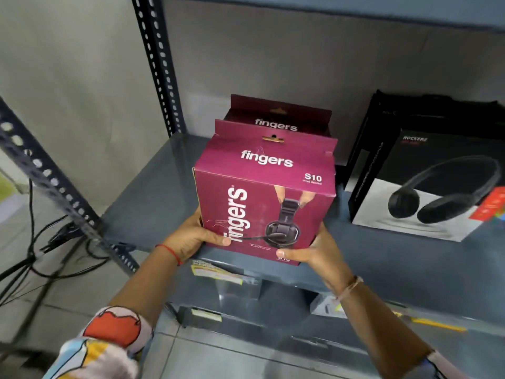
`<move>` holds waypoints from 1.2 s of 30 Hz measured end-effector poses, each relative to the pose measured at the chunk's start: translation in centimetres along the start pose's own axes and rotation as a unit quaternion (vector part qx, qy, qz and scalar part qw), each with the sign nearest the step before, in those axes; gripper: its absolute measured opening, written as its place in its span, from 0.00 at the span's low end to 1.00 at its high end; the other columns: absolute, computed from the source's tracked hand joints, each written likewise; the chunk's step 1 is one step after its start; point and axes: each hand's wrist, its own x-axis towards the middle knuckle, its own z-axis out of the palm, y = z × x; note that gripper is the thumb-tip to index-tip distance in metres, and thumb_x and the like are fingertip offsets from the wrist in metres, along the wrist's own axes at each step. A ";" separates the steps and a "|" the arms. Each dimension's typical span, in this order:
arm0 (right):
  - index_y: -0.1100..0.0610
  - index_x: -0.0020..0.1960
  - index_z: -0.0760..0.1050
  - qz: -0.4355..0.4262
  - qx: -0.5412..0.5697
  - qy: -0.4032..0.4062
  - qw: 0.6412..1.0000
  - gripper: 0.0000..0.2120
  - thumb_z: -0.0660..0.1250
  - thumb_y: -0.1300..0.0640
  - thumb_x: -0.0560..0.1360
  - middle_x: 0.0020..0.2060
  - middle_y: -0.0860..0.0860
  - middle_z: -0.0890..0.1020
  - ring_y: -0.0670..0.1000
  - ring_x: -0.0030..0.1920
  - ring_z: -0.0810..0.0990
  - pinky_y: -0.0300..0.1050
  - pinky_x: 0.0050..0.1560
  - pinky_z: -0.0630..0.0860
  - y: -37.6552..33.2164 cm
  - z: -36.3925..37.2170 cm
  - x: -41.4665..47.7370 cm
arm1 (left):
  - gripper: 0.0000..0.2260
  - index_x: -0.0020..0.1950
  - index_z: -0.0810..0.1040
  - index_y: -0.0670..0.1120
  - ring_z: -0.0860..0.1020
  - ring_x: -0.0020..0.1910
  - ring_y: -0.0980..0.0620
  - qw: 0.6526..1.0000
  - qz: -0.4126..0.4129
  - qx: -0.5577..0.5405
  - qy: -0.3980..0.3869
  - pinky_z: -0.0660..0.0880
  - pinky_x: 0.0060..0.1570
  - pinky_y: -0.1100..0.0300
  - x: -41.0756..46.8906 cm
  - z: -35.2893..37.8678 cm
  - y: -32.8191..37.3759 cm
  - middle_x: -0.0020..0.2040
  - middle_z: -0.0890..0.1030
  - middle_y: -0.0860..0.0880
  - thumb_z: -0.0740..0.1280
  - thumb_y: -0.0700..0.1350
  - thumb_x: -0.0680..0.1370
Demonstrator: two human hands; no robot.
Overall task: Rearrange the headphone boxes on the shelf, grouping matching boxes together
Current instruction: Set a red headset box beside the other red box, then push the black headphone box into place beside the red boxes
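A magenta "fingers S10" headphone box [262,198] stands at the front edge of the grey metal shelf [153,192]. My left hand [194,236] grips its lower left corner and my right hand [311,250] grips its lower right corner. Directly behind it stands a second matching magenta "fingers" box [278,116], mostly hidden, with only its top flap showing. To the right, a black "Rockerz" headphone box [426,184] leans on the same shelf, with another black box [382,116] behind it.
A perforated dark upright [158,64] bounds the shelf at the left rear and another post [54,181] slants at the front left. Cables [35,255] hang over the floor on the left. A lower shelf [246,310] holds small packaged items.
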 end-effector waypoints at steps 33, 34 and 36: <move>0.53 0.76 0.42 0.009 -0.052 0.304 0.951 0.59 0.79 0.61 0.60 0.76 0.45 0.55 0.38 0.71 0.63 0.37 0.70 0.63 4.5 -26.7 -4.3 | 0.54 0.73 0.51 0.57 0.67 0.67 0.56 0.984 0.101 -0.022 0.143 0.63 0.68 0.58 7.6 30.1 -0.1 0.70 0.66 0.53 0.81 0.46 0.56; 0.54 0.76 0.40 0.004 -0.024 0.290 0.957 0.58 0.77 0.69 0.62 0.71 0.42 0.61 0.34 0.63 0.71 0.33 0.63 0.68 4.1 -27.7 -3.1 | 0.59 0.74 0.46 0.58 0.64 0.71 0.53 0.988 0.076 -0.024 0.131 0.61 0.71 0.52 10.5 29.6 0.1 0.74 0.61 0.50 0.82 0.47 0.54; 0.54 0.76 0.37 0.015 0.005 0.248 0.969 0.58 0.72 0.77 0.62 0.61 0.39 0.70 0.38 0.54 0.76 0.35 0.52 0.75 4.0 -29.9 -0.4 | 0.63 0.72 0.47 0.63 0.65 0.71 0.50 0.994 0.054 -0.009 0.090 0.63 0.71 0.47 15.6 28.4 0.4 0.75 0.61 0.49 0.83 0.52 0.47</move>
